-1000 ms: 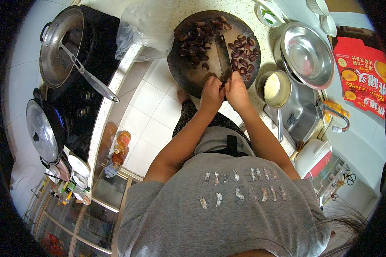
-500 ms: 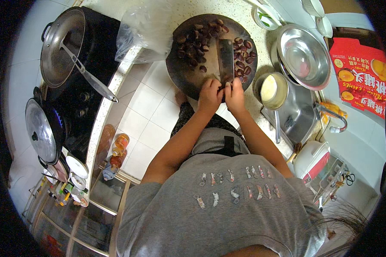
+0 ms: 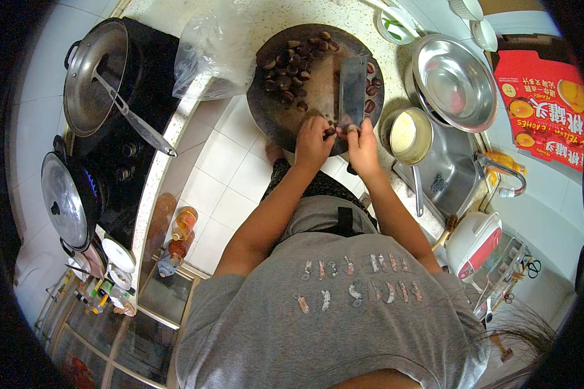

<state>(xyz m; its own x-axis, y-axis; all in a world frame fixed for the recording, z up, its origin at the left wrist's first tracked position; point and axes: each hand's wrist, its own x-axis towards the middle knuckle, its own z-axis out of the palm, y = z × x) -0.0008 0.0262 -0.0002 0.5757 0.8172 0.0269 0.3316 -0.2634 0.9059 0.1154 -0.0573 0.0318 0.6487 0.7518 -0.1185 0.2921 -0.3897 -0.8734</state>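
Near the front edge of a round dark chopping board [image 3: 269,120], my left hand [image 3: 313,144] pinches a brown chestnut [image 3: 329,131]. Right beside it, my right hand [image 3: 363,149] is closed on a cleaver [image 3: 353,87], its handle down toward me. The broad grey blade points away from me over the board's right half. A heap of chestnuts [image 3: 285,79] lies at the board's far left. More chestnuts [image 3: 370,105] lie along the right rim, partly hidden by the blade.
To the right are a steel basin [image 3: 453,81], a small saucepan [image 3: 410,137] and a sink [image 3: 453,188]. At left, a stove carries a wok [image 3: 96,78] with a spatula [image 3: 136,120] and a lidded pot [image 3: 65,201] over a blue flame. A plastic bag [image 3: 214,55] touches the board.
The cleaver has shifted right and shows more of its flat side, covering some right-hand chestnuts. My hands have drawn slightly apart, and the chestnut in my left fingers now shows.
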